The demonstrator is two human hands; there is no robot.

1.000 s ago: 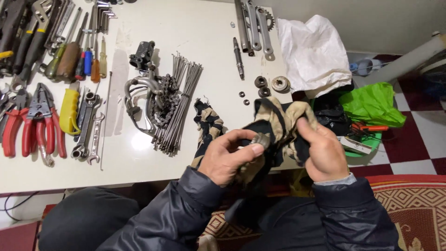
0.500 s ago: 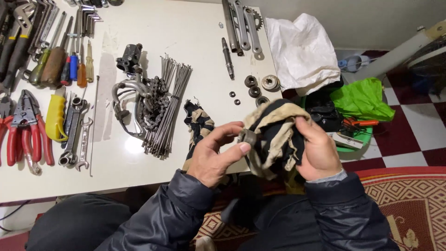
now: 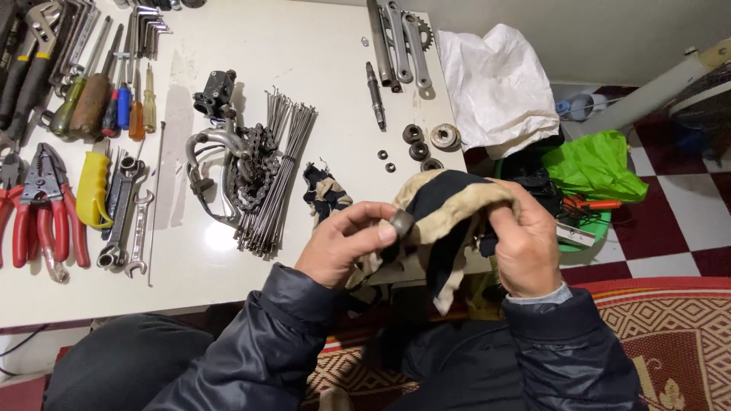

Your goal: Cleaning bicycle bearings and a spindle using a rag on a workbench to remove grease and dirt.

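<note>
My left hand [image 3: 344, 243] pinches a small round metal part [image 3: 401, 223] between thumb and fingers, pressed against a dark and tan rag [image 3: 448, 205]. My right hand [image 3: 525, 240] grips the bunched rag from the right side. Both hands hover over the front edge of the white table [image 3: 304, 61]. A second scrap of rag [image 3: 324, 194] lies on the table just left of my left hand.
A bundle of spokes [image 3: 278, 179], a chain and brake parts [image 3: 228, 152] lie mid-table. Pliers [image 3: 46, 198], wrenches [image 3: 126, 217] and screwdrivers [image 3: 114, 99] fill the left side. Crank arms [image 3: 403, 46], small rings [image 3: 426, 141], a white bag [image 3: 499, 84] and green bag [image 3: 598, 164] sit right.
My hands have turned the rag over and bunched it; the left hand's fingers now pinch the small metal part at the rag's left edge. The view shifted slightly.
</note>
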